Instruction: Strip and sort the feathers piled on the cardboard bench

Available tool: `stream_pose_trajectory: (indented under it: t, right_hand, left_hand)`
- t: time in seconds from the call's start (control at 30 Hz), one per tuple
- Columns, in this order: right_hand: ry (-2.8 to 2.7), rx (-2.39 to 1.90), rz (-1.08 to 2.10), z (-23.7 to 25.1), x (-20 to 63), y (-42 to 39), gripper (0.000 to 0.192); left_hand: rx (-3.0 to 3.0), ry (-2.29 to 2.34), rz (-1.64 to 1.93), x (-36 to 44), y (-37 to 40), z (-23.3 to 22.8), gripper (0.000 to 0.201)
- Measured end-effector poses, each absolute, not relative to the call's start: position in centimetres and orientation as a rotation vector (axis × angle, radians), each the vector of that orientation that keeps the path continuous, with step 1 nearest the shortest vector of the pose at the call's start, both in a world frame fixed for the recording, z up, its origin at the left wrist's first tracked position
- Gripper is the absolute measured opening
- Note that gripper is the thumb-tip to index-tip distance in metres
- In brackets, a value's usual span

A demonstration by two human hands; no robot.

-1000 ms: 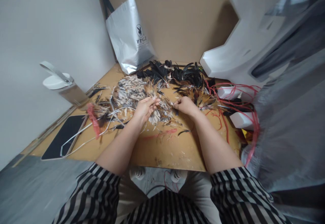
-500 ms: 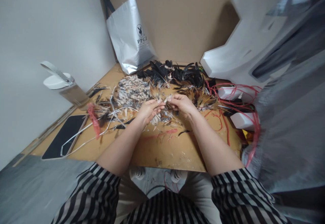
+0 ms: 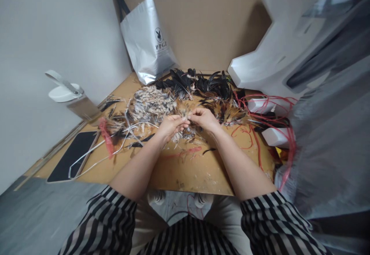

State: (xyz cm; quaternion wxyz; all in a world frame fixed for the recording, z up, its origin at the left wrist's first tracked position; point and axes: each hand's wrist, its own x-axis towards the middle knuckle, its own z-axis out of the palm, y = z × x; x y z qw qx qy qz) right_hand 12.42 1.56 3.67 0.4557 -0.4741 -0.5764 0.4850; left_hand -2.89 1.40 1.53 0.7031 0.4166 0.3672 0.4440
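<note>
Over the middle of the table my left hand (image 3: 172, 126) is closed in a pinch, with a small tuft of brown feathers (image 3: 183, 107) fanning out above its fingertips. Its fingers meet those of my right hand (image 3: 204, 119), also pinched at the base of the tuft. The quill ends are hidden between the fingertips. Just left of the tuft lies a heap of pale feather pieces (image 3: 152, 102). Black feathers (image 3: 185, 82) are piled behind, and brown feathers (image 3: 228, 110) lie to the right of my right hand.
At the left stand a lidded cup (image 3: 78, 102) and a dark phone-like slab (image 3: 72, 156) crossed by white strips. A silver bag (image 3: 148, 43) leans at the back. Red cords (image 3: 271, 100) tangle around white blocks (image 3: 276, 137) at the right, beside grey plastic sheeting (image 3: 332, 143).
My right hand has moved slightly left, closing the gap to my left hand. The brown tuft now spreads more upright above the fingertips.
</note>
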Motion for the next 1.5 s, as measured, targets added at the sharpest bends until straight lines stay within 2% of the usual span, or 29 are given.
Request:
stream_pose_trajectory:
  t: [0.7, 0.77, 0.93, 1.03, 1.23, 1.33, 1.5]
  right_hand:
    - [-1.379, -1.145, 1.258, 3.8, 12.8, 1.6, 0.027]
    - [-1.441, -1.267, 1.137, 3.5, 13.9, 2.2, 0.027]
    - [-1.746, -1.708, 0.513, 2.5, 17.0, 3.5, 0.022]
    - [-1.923, -1.929, 0.361, 2.5, 17.6, 3.6, 0.024]
    - [-2.061, -2.089, 0.419, 2.9, 16.7, 3.2, 0.024]
    - [-2.020, -1.982, 0.485, 2.8, 16.6, 3.2, 0.014]
    - [-1.701, -1.625, 0.872, 3.4, 17.0, 2.9, 0.013]
  left_hand:
    - [1.143, 0.902, 0.979, -2.8, 1.1, 1.9, 0.024]
    - [1.120, 0.903, 1.003, -2.8, 1.2, 1.9, 0.023]
    - [1.031, 0.882, 1.083, -3.0, 1.6, 1.9, 0.022]
    - [1.001, 0.884, 1.105, -3.1, 1.7, 1.8, 0.021]
    - [0.993, 0.891, 1.101, -3.1, 1.8, 1.8, 0.022]
    - [0.991, 0.884, 1.101, -3.1, 1.8, 1.8, 0.022]
    - [0.971, 0.884, 1.082, -3.2, 1.8, 1.8, 0.020]
